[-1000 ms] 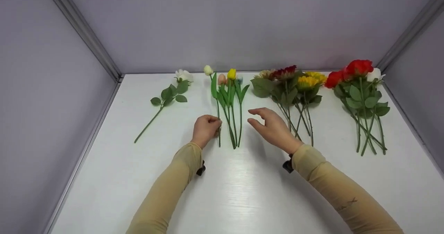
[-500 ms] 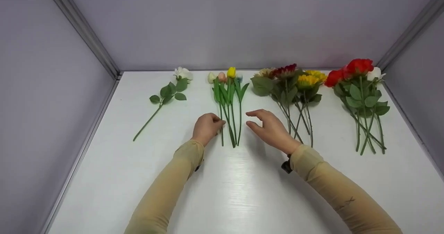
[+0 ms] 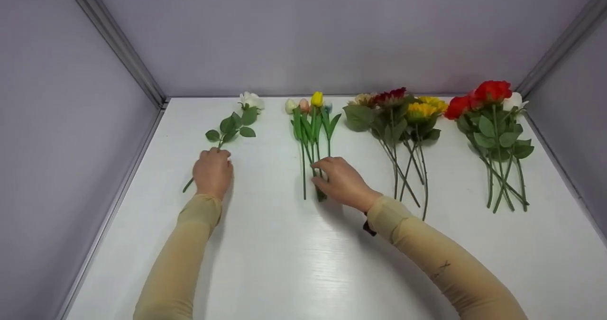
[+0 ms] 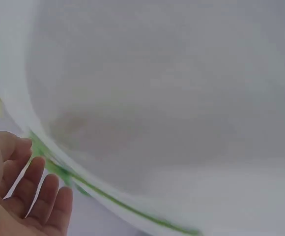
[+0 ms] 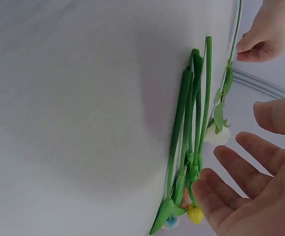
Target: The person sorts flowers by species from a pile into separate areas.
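Observation:
My left hand [image 3: 212, 173] is over the stem of a white rose [image 3: 250, 102] lying at the left of the table. In the left wrist view its fingers [image 4: 44, 196] are loosely bent and spread beside the green stem [image 4: 132, 210]. Midway along the table lies a row of tulips: a cream tulip [image 3: 290, 106], a peach tulip [image 3: 304, 105], a yellow tulip [image 3: 317, 98] and a bluish tulip [image 3: 328, 107]. Over their lower stems is my right hand [image 3: 344, 180]. The right wrist view shows its fingers [image 5: 245, 172] apart, holding nothing.
Sunflowers [image 3: 421, 110] and a dark red flower [image 3: 390, 96] lie right of the tulips, stems crossing. Farther right is a bunch of red roses [image 3: 492, 91] with a white one. Grey walls [image 3: 313, 31] enclose the white table [image 3: 265, 253] at the back and sides.
My left hand first shifts the cream tulip down and right beside the others, then lets go and moves left to the white rose's stem. My right hand moves left over the tulip stems.

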The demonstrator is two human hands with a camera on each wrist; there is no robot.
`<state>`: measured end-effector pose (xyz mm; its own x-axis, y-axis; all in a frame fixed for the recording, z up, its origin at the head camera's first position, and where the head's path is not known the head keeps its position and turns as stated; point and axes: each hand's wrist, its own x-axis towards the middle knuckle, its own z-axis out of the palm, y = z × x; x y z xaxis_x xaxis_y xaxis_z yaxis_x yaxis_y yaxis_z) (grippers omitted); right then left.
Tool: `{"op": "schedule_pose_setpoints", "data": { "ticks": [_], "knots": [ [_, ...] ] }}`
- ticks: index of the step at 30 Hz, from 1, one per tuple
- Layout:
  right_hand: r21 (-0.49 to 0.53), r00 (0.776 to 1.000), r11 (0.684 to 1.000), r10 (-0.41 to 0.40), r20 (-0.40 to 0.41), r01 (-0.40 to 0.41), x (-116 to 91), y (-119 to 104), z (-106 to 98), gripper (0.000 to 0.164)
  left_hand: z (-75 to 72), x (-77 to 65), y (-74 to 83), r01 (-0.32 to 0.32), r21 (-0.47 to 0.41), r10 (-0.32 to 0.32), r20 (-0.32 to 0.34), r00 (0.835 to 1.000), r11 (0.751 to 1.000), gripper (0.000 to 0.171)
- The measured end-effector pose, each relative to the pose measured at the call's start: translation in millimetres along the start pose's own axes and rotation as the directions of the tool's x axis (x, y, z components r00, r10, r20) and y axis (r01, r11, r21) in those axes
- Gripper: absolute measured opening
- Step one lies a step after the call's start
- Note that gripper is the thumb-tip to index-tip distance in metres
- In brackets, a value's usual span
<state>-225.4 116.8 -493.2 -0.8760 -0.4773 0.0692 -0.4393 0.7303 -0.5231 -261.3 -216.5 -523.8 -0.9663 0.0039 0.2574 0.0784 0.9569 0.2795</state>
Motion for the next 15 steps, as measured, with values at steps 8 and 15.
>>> {"op": "schedule_pose_setpoints", "data": {
  "ticks": [8,15],
  "knots": [
    [-0.134,0.982,0.976,-0.159,0.099,0.171,26,-58,30,0.039,-23.9,-20.8,-59.5,0.136,0.044,-0.138,0.032,0.99,0.99,0.023],
    [-0.177,0.963,0.951,-0.229,0.142,0.252,40,-98,47,0.039,-28.2,-25.9,-68.5,0.16,0.049,-0.163,0.072,0.984,0.986,0.021]
  ]
}}
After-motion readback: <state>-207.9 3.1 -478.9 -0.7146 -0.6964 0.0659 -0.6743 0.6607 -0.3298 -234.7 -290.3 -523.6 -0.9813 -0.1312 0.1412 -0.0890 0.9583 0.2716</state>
